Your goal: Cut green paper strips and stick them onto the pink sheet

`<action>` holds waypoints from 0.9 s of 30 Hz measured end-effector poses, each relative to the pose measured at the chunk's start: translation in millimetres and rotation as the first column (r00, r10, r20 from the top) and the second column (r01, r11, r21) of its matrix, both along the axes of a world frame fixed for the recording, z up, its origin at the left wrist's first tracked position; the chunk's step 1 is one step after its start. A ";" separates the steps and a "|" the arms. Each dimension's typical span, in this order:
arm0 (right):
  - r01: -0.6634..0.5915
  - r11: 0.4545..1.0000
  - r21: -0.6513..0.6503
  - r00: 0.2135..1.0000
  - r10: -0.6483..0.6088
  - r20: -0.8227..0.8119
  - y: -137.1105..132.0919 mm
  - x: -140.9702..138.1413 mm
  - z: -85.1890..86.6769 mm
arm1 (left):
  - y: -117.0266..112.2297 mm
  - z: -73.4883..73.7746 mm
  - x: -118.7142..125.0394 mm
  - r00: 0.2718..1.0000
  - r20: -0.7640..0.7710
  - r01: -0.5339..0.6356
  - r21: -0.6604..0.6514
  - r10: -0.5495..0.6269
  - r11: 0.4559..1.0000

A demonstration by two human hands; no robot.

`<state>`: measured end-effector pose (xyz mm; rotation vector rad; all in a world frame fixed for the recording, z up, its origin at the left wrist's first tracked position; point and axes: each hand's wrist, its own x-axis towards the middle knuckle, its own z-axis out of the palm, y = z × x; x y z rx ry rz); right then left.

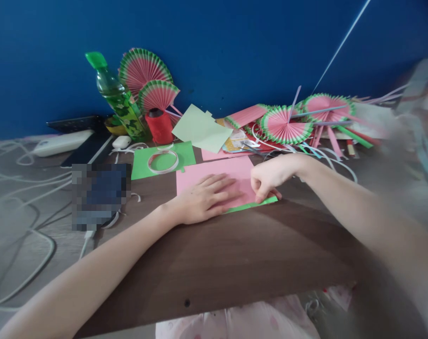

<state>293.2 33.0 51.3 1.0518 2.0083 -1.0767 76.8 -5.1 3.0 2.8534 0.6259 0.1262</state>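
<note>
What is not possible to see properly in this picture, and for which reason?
1. Head view: a pixelated patch, left of the left hand, covers whatever lies there.
2. Head view: the right hand hides with its knuckles whether its fingers pinch the pink paper.
3. Head view: the things at the right edge are too blurred to name.

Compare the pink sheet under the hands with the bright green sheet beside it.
The pink sheet lies under both hands: the left hand flat on it, the right hand pinching its near edge; no hand touches the green sheet. The green sheet bears a tape ring; the pink sheet bears none. Both lie flat on the table.
</note>
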 end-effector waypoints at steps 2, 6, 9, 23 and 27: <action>-0.004 1.000 0.014 1.000 0.004 0.004 -0.4 -0.4 0.0 | -0.6 0.6 1.5 0.998 -0.007 0.056 0.018 -0.056 0.998; -0.028 0.999 0.037 1.000 0.028 0.004 -0.3 -0.2 -1.0 | -3.0 2.9 4.2 0.991 -0.048 0.124 0.024 -0.122 0.992; -0.037 0.998 0.052 0.999 0.037 0.001 -1.3 -0.7 -0.4 | -5.1 4.0 5.0 0.992 -0.060 0.117 0.023 -0.115 0.993; 0.014 0.995 0.101 0.998 -0.020 0.052 -3.7 1.9 2.3 | -13.7 -0.4 9.2 0.997 -0.064 0.039 -0.018 -0.040 0.999; 0.012 0.994 0.108 0.999 -0.017 0.052 -4.2 1.3 3.3 | -15.4 -1.6 12.2 0.999 -0.042 0.018 0.033 -0.017 0.999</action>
